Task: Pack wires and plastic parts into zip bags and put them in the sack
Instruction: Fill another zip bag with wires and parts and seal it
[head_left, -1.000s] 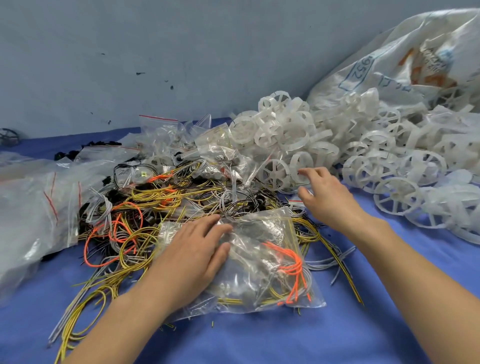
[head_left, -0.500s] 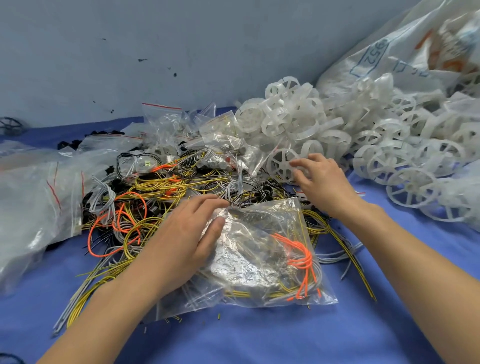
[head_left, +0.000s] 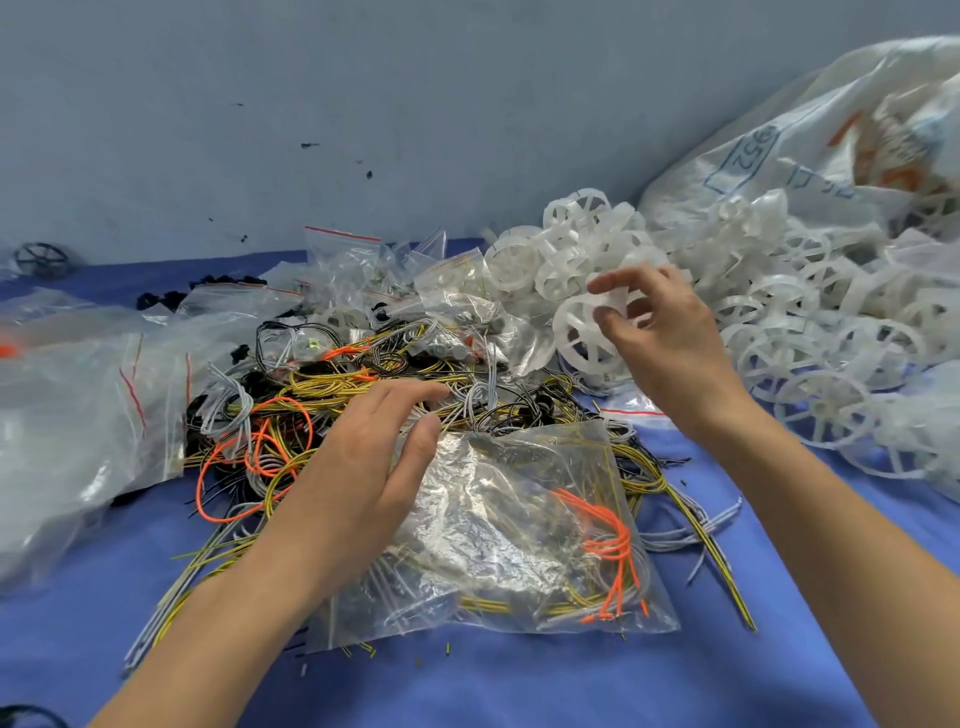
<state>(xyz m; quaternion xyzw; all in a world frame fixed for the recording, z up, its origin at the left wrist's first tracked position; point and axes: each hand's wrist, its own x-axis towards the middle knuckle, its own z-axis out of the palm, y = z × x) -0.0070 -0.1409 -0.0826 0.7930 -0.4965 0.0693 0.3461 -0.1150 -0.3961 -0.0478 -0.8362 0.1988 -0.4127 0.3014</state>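
Observation:
A clear zip bag (head_left: 519, 535) holding yellow, grey and orange wires lies on the blue cloth in front of me. My left hand (head_left: 363, 467) hovers over the bag's left edge with fingers relaxed and slightly bent. My right hand (head_left: 660, 332) is raised above the pile and pinches a white spoked plastic wheel (head_left: 582, 338) between thumb and fingers. A tangle of loose wires (head_left: 291, 415) spreads behind and left of the bag. A heap of white plastic wheels (head_left: 810, 332) fills the right side. The big white woven sack (head_left: 810, 140) slumps at the far right.
Empty clear zip bags with red strips (head_left: 343, 265) pile up in the middle back, and more crumpled bags (head_left: 78, 415) lie at the left. A dark wheel (head_left: 39, 260) sits by the grey wall at far left. Blue cloth (head_left: 519, 686) covers the near surface.
My right hand has lifted a white plastic wheel off the pile. My left hand has risen slightly from the wire bag, its fingers loosening.

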